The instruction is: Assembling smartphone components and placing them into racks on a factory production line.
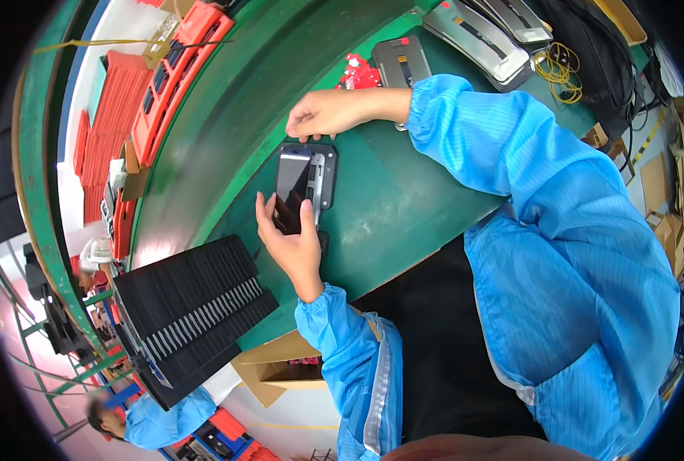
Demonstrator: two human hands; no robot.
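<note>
A dark glossy phone screen panel [293,183] lies slanted over a black holder with a silver-grey phone frame [323,175] on the green bench. My left hand [292,250] spans the panel's near end, thumb on its right edge and fingers on its left. Over the far end, my right hand [328,114] bends at the wrist with its fingers curled and their tips close together. Whatever those fingertips may pinch is too small or hidden to make out.
Left of the bench stands a black slotted rack [196,307]. Small red pieces [359,73] and a dark grey phone-sized part [402,61] lie beyond my right hand. Metal trays [480,42] and a yellow cable [563,73] occupy the far right. An open carton [280,370] stands below the near edge.
</note>
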